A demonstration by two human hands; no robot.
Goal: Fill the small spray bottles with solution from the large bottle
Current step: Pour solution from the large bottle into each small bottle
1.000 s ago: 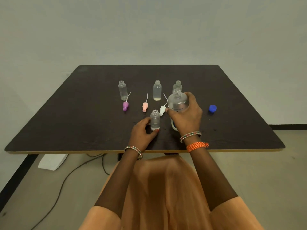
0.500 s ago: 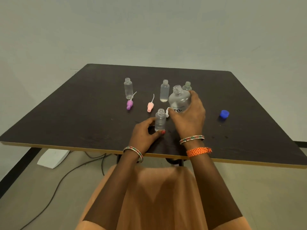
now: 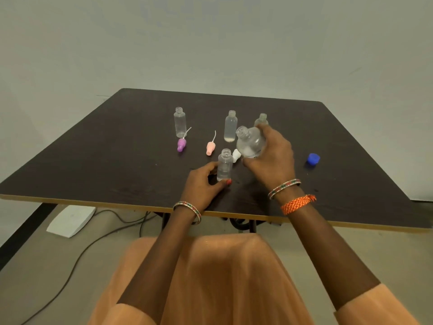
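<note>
The left hand [image 3: 203, 184] pinches the small bottle [image 3: 225, 164] steady on the desk [image 3: 98, 165] while the right hand [image 3: 271, 158], fingers wrapped around the large bottle [image 3: 250, 143], tips its open neck toward it, apparently to pour.

Four small clear plastic bottles [image 3: 180, 121], all uncapped; one large clear round bottle [image 3: 250, 143]; three spray tops, purple [image 3: 181, 145], pink [image 3: 210, 148] and white [image 3: 236, 155]; one blue screw cap [image 3: 313, 158].
</note>
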